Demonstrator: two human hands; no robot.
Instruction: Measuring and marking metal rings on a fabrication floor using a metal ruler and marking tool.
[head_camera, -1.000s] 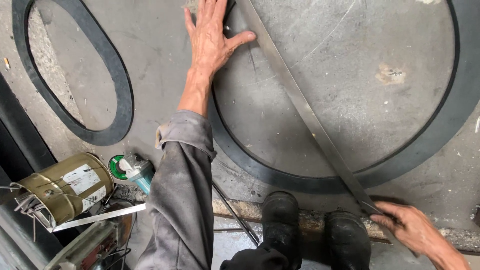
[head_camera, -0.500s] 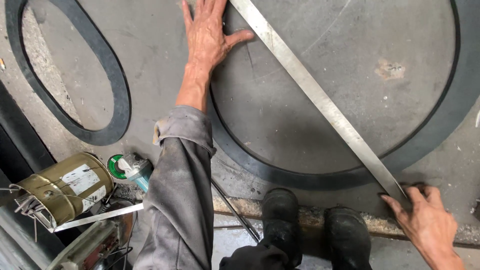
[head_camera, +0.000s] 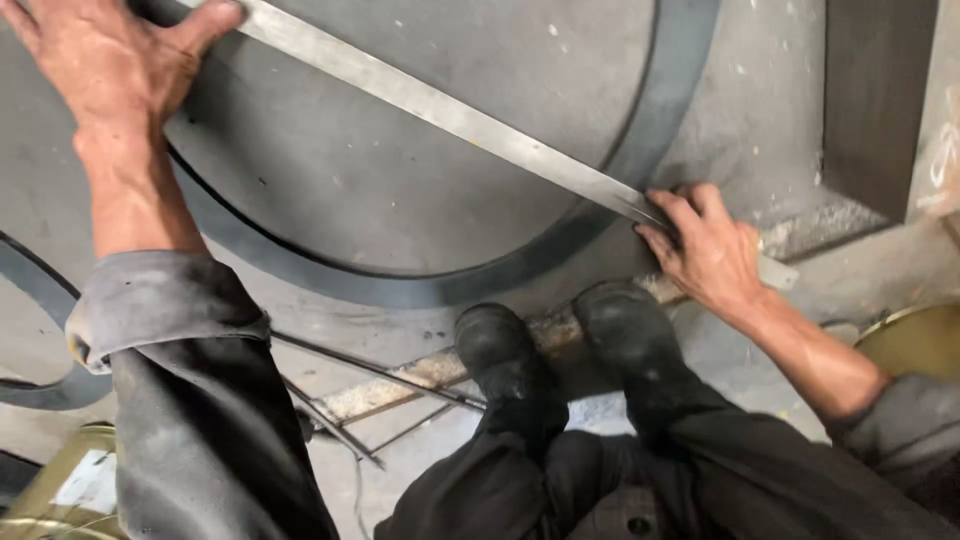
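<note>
Steel straightedge (head_camera: 470, 125), one long flat strip, lies slanted across the floor (head_camera: 420, 180) and over the one large dark rubber ring (head_camera: 400, 290) that curves around it; a second dark ring (head_camera: 30, 300) shows only as an arc at the left edge. Your two black boots (head_camera: 570, 350) stand side by side just below the big ring, toes near its outer edge. Your left hand (head_camera: 105, 60) lies flat at the strip's upper end, fingers spread, thumb on the metal. Your right hand (head_camera: 710, 250) presses down on the lower end where it crosses the ring, fingers together on the strip. Two thin rods (head_camera: 370, 390) lie crossed on the floor beside your left boot.
</note>
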